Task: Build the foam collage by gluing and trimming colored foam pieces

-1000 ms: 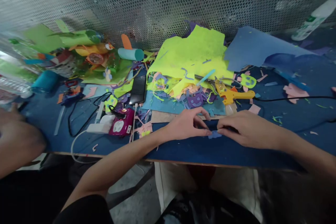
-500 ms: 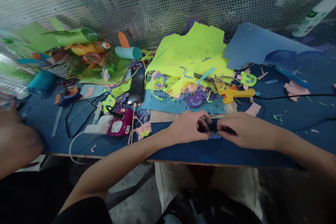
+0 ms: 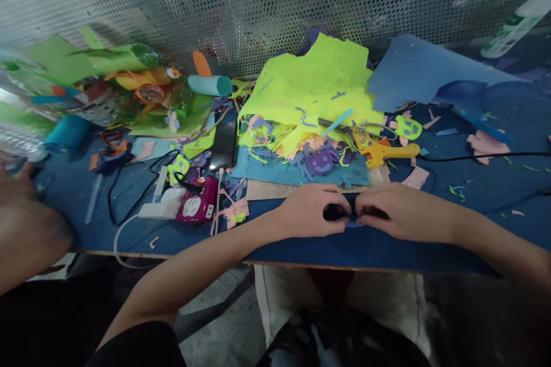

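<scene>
Close to the table's front edge, my left hand point(image 3: 316, 210) and my right hand point(image 3: 394, 211) almost meet at the fingertips. Both pinch a small blue-purple felt piece point(image 3: 353, 223), mostly covered by the fingers, so its shape cannot be made out. Just beyond them a purple felt face cutout point(image 3: 319, 160) lies on a teal felt sheet point(image 3: 258, 167). A yellow glue gun point(image 3: 390, 153) rests behind my right hand. Over the heap spreads a large yellow-green felt sheet point(image 3: 314, 83).
Left of my hands are a magenta power adapter point(image 3: 198, 200), white plugs and a phone point(image 3: 224, 144). Plastic bottle crafts point(image 3: 146, 89) crowd the back left. A blue felt sheet point(image 3: 413, 69) and a white bottle point(image 3: 514, 26) stand at right. Another person's hand point(image 3: 32, 235) is at far left.
My left fingertips have shifted slightly right, closer to my right hand. Less of the blue-purple piece shows between the fingers now.
</scene>
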Motion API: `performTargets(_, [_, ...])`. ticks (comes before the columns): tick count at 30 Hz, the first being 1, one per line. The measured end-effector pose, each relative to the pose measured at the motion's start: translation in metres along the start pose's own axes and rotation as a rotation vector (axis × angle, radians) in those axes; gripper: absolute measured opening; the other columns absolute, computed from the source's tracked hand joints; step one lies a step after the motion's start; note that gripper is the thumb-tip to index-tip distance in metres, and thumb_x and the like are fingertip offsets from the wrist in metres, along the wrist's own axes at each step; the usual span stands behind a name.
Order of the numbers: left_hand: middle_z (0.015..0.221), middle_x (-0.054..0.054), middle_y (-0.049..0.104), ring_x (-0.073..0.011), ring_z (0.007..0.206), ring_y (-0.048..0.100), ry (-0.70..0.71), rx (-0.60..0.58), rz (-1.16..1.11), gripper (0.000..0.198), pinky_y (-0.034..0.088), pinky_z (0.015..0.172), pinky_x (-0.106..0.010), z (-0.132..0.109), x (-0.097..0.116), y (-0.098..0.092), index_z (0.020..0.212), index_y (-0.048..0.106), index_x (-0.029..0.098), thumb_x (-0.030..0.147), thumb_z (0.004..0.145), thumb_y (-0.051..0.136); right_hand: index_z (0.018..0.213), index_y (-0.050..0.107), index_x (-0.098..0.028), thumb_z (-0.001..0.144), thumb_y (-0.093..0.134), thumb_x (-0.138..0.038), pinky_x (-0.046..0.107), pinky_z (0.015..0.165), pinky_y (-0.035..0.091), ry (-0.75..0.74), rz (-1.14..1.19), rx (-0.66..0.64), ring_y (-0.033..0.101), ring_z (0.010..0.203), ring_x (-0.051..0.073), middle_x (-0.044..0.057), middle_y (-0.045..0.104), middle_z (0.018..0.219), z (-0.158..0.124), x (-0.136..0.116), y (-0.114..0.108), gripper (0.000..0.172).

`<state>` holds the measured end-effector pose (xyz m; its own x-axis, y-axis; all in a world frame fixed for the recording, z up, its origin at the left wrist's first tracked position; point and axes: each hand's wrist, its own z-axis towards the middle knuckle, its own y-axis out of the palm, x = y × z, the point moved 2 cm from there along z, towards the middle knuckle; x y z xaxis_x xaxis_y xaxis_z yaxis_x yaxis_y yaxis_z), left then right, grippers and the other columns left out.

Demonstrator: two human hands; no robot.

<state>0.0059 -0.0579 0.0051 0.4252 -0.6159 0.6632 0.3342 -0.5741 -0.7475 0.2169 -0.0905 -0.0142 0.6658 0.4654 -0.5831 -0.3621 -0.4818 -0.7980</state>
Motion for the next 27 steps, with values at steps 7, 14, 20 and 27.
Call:
performTargets(7, [0.115,-0.003,0.071,-0.0181,0.098,0.069,0.044,-0.057,0.079,0.021,0.052,0.084,-0.026,-0.002,-0.004,0.003,0.106,0.077,0.024,0.034,0.089,0.068,0.083,0.058,-0.026,0.083,0.069,-0.051,0.029,0.052,0.030,0.070,0.012,0.012,0.051,0.060,0.015,-0.002,0.063,0.073,-0.004,-0.001,-0.004,0.027])
performTargets(14, [0.117,-0.003,0.070,-0.0187,0.097,0.068,0.147,-0.056,0.231,0.020,0.049,0.077,-0.028,-0.004,-0.005,0.005,0.106,0.075,0.026,0.037,0.094,0.063,0.087,0.060,-0.025,0.081,0.070,-0.055,0.029,0.053,0.030,0.096,0.050,-0.015,0.052,0.060,0.015,-0.002,0.062,0.073,0.001,0.001,-0.002,0.032])
performTargets(20, [0.108,-0.007,0.072,-0.0158,0.076,0.066,0.322,-0.164,0.334,0.021,0.045,0.061,-0.030,-0.007,-0.002,-0.001,0.105,0.076,0.028,0.031,0.097,0.057,0.089,0.066,-0.023,0.085,0.068,-0.051,0.029,0.059,0.034,0.075,0.051,-0.043,0.057,0.068,0.016,0.001,0.066,0.080,0.000,0.003,-0.001,0.028])
performTargets(27, [0.106,-0.005,0.076,-0.0154,0.087,0.070,0.237,-0.057,0.308,0.021,0.048,0.071,-0.027,-0.004,-0.013,-0.017,0.100,0.079,0.029,0.037,0.092,0.061,0.086,0.068,-0.021,0.081,0.073,-0.050,0.027,0.056,0.033,0.161,-0.003,-0.061,0.056,0.060,0.013,-0.001,0.068,0.070,0.000,-0.004,-0.001,0.029])
